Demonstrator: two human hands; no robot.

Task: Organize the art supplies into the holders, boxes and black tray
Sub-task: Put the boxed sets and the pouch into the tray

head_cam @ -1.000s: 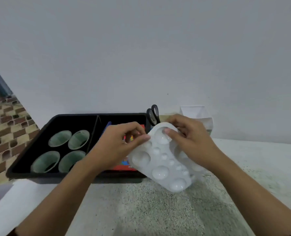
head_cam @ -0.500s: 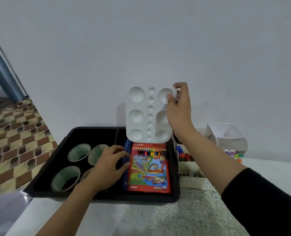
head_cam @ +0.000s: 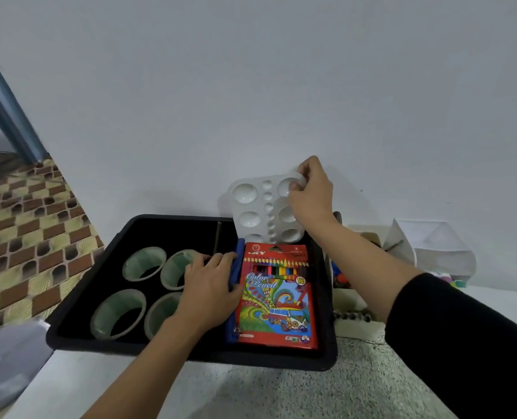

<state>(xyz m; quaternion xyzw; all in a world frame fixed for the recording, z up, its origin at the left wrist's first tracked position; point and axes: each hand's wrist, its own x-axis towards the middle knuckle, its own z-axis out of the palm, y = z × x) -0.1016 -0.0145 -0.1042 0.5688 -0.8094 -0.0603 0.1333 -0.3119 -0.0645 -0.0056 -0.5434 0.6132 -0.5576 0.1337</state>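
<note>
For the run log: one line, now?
right hand: holds palette upright | left hand: rests in tray | pencil box: in tray

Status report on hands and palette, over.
Right hand pinches palette, upright at black tray's back. Left hand rests on blue case beside pencil box.

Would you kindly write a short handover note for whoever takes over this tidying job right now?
Right grip: pinches the palette by its top corner, upright at the tray's back right; its lower edge is hidden behind the pencil box.
Left grip: rests in the tray by the divider, holding nothing.
Done: four tape rolls in the left compartment, pencil box in the right.
Left: settle and release the palette; then probably check the white boxes.
</note>
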